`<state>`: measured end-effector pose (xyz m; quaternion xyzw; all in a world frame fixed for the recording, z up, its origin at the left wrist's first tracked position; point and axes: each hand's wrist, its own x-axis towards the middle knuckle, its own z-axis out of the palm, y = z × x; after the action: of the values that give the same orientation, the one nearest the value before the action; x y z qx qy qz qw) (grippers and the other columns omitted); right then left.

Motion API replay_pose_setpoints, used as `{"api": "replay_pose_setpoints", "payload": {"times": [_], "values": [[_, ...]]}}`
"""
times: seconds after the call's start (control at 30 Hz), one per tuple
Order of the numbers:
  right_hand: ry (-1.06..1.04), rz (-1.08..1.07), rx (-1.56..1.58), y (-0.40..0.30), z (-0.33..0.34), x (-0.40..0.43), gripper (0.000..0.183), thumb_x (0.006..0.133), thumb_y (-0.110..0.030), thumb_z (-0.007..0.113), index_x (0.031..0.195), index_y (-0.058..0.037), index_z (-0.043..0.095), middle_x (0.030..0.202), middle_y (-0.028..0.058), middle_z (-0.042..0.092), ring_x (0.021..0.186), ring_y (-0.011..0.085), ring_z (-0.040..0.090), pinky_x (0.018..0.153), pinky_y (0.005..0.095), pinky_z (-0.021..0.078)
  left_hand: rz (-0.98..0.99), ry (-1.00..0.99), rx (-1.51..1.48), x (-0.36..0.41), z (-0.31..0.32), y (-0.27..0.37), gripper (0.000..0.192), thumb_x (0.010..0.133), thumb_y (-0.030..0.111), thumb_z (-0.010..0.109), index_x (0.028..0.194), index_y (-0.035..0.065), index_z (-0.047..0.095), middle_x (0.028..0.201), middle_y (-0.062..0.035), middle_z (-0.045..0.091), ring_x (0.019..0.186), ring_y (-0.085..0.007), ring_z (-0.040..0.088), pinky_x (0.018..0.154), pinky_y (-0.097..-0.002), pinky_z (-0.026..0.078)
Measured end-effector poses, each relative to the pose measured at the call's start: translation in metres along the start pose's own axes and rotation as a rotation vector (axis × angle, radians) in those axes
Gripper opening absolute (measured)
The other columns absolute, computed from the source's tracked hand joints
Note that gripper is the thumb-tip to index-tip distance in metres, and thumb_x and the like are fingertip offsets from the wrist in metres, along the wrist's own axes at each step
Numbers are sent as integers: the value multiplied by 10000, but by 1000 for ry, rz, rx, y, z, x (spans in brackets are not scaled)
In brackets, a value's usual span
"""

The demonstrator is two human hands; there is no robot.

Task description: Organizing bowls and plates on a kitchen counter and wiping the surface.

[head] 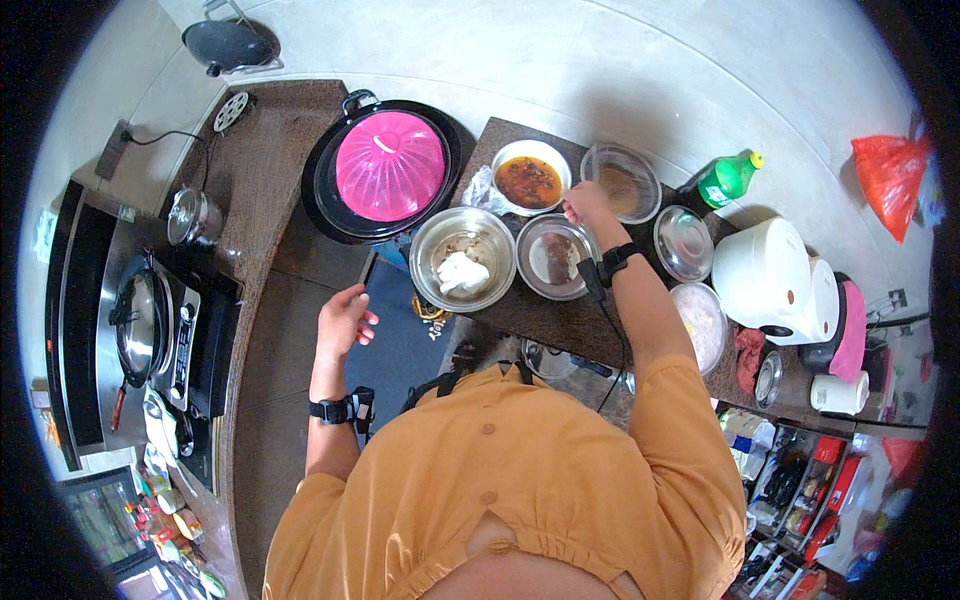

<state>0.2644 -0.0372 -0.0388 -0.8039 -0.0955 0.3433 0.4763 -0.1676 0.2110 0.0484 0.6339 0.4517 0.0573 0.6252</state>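
My left hand [346, 322] hangs over the floor mat with fingers loosely bent and nothing in it. Over the counter, my right hand [587, 202] has its fingers curled together between a white bowl of reddish-brown broth [529, 182] and a clear plastic bowl [621, 184] with brownish contents. Whether it pinches something small is hidden. Just below it, a steel plate [557, 256] holds a dark brown piece. To the left, a larger steel basin [463, 259] contains a white lump and some brown bits in liquid. Crumpled clear plastic [486, 193] lies beside the broth bowl.
A pink mesh cover [390, 166] sits in a large black wok [319, 202]. Right of my forearm are a steel lid [683, 244], a covered bowl [701, 328], a green bottle [729, 180] and a white appliance [760, 271]. A stove with a pan [136, 322] is leftward.
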Motion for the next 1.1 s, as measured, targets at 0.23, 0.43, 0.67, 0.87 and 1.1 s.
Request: {"api": "replay_pose_setpoints", "payload": {"times": [0.23, 0.43, 0.67, 0.87, 1.1], "values": [[73, 147, 253, -6, 10, 19, 142, 847, -65, 609, 902, 44, 535, 760, 143, 610, 570, 239, 661, 499, 301, 588, -1, -94, 52, 14, 16, -6, 434, 950, 180, 562, 1328, -20, 486, 683, -70, 641, 453, -107, 556, 388, -235, 445], [192, 84, 281, -17, 18, 12, 79, 815, -34, 589, 827, 28, 541, 740, 151, 617, 552, 232, 660, 512, 318, 597, 13, -187, 79, 15, 38, 1, 435, 955, 191, 559, 1334, -10, 487, 706, -68, 648, 473, -104, 571, 399, -233, 458], [224, -67, 288, -35, -8, -13, 96, 805, -48, 595, 857, 5, 534, 665, 98, 585, 489, 218, 623, 468, 315, 569, 30, -256, 187, 11, 57, 10, 386, 932, 181, 576, 1283, 23, 550, 722, -60, 658, 493, -109, 581, 431, -240, 475], [225, -75, 329, -41, -44, -65, 68, 812, -57, 585, 828, -18, 533, 685, 96, 580, 486, 211, 615, 459, 324, 561, 71, -439, 240, 10, 112, 17, 411, 912, 180, 587, 1282, 6, 544, 782, -79, 683, 504, -127, 598, 442, -266, 488], [291, -51, 385, -15, -82, -127, 77, 826, -61, 592, 847, -22, 529, 706, 98, 588, 513, 205, 613, 472, 337, 575, 216, -552, 311, 18, 189, 28, 374, 901, 185, 629, 1231, 14, 587, 866, -127, 696, 575, -184, 639, 521, -308, 525]]}}
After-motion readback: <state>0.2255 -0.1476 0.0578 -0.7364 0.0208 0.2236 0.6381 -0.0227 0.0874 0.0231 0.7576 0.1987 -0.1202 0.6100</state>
